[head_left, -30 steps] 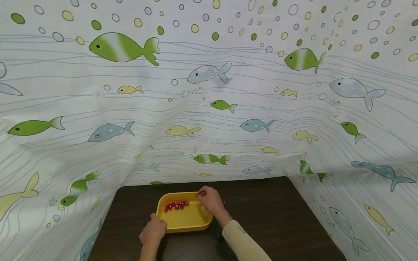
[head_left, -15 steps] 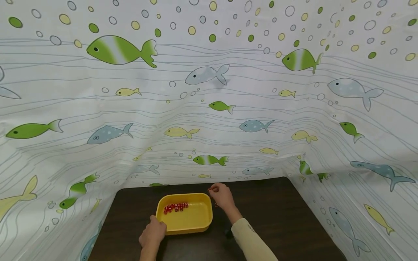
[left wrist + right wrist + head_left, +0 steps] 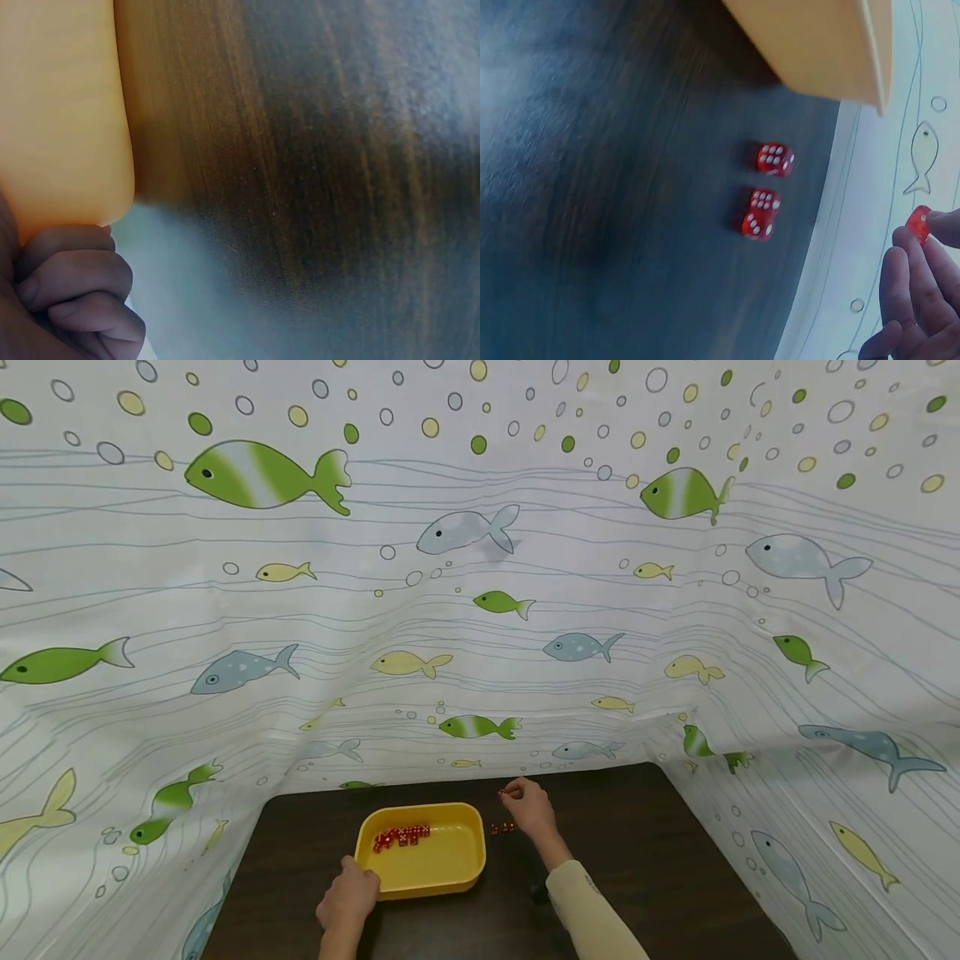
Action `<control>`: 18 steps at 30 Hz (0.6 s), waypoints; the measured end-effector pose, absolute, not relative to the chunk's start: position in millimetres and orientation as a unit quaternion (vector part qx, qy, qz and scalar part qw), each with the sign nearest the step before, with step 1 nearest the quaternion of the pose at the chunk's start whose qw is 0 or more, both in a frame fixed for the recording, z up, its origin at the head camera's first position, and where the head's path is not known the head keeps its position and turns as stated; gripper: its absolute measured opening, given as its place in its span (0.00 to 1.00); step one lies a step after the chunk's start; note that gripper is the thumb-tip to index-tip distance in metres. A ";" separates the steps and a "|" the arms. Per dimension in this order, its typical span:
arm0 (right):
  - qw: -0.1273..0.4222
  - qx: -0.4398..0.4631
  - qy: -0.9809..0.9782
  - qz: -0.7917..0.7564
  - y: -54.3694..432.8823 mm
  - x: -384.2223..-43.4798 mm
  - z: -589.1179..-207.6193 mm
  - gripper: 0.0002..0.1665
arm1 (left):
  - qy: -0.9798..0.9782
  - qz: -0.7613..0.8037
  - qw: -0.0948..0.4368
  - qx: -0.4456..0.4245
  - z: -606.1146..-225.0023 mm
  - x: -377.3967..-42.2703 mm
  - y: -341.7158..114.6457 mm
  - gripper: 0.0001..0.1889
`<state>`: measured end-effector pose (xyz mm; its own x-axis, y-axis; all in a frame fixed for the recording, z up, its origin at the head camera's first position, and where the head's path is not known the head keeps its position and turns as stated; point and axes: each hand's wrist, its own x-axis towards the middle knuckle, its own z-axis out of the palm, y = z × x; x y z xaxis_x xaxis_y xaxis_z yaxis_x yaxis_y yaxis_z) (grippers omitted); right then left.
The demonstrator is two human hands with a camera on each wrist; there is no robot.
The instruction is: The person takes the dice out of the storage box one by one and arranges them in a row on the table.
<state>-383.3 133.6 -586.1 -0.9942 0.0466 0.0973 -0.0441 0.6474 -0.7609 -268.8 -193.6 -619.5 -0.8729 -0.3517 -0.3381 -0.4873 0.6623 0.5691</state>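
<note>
My left hand (image 3: 348, 895) grips the near left corner of a yellow plastic tray (image 3: 427, 890). In the left wrist view its fingers (image 3: 86, 274) are curled below the tray's corner. Inside the tray, toward the back left, lie several red dice (image 3: 402, 837) with white pips. My right hand (image 3: 534, 810) is above the table, right of the tray, pinching one red die (image 3: 919, 223) between thumb and fingertips. Below it, three more red dice (image 3: 775, 159) sit on the table beside the tray, two of them close together and one slightly apart.
The dark wood-grain table (image 3: 637, 868) extends to both sides of the tray. A white curtain with printed fish (image 3: 480, 602) hangs behind the table and along both sides. A small dark object (image 3: 538, 892), its kind unclear, shows beside the right forearm.
My right hand has moved from over the tray's back right corner out to the right, holding the die. The dice on the table now show more fully. My left hand stays on the tray.
</note>
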 end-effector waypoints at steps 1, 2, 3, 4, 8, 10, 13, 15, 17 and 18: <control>0.052 -0.008 -0.906 0.420 136.2 -382.9 -588.5 0.09 | 0.906 0.340 0.101 -0.233 -620.6 -268.3 -193.6 0.25; 0.051 -0.014 -0.907 0.418 138.9 -382.6 -590.6 0.09 | 0.905 0.340 0.102 -0.234 -621.4 -267.7 -193.4 0.25; 0.049 -0.022 -0.908 0.415 141.8 -382.3 -592.4 0.09 | 0.905 0.341 0.104 -0.234 -622.3 -267.4 -193.2 0.24; 0.049 -0.025 -0.910 0.412 144.8 -381.8 -593.9 0.10 | 0.904 0.341 0.105 -0.234 -623.0 -267.2 -192.9 0.24; 0.050 -0.034 -0.916 0.397 156.9 -382.9 -598.0 0.10 | 0.905 0.342 0.106 -0.231 -624.7 -267.6 -192.3 0.25; 0.050 -0.035 -0.918 0.391 162.3 -384.4 -599.0 0.10 | 0.905 0.342 0.103 -0.230 -625.1 -268.3 -192.6 0.25; 0.044 -0.041 -0.920 0.387 169.2 -387.1 -600.9 0.09 | 0.904 0.345 0.099 -0.231 -625.5 -269.9 -193.6 0.25; 0.037 -0.045 -0.921 0.385 173.3 -388.0 -602.7 0.10 | 0.904 0.345 0.097 -0.232 -625.8 -270.9 -194.4 0.25; 0.032 -0.048 -0.922 0.384 176.4 -388.2 -604.6 0.10 | 0.904 0.347 0.097 -0.232 -625.7 -271.7 -195.1 0.25; 0.030 -0.048 -0.922 0.384 177.6 -387.9 -605.4 0.10 | 0.904 0.347 0.096 -0.231 -625.5 -271.6 -195.8 0.25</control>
<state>-387.9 177.6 -605.4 -0.9935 0.1126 0.0189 0.0659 0.7002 -0.7109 -271.6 -195.8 -625.5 -0.8744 -0.3517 -0.3343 -0.4851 0.6519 0.5829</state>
